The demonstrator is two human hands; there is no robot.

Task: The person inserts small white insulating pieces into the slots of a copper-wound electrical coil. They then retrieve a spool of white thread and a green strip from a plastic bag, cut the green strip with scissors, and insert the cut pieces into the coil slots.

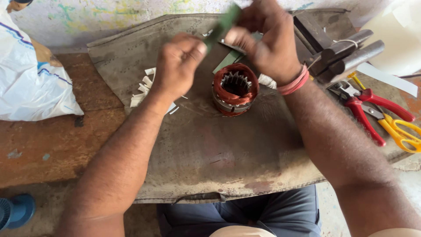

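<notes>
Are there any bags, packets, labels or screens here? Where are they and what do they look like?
Plastic bag: far left on the wooden table, crumpled, white with thin blue lines and a little printing.
White sheet or wrapper: top right corner, plain white; too cut off to tell what it is.
No labels, signs or screens show.

— Room anywhere? 
— Bare mat [219, 153] in front of the stator [235, 89], open to reach across. 
— And blocked? 
— Paper scraps [144, 90] left of it; pliers [364, 109], scissors [401, 131] crowding the right; bag [30, 83] far left.
</notes>
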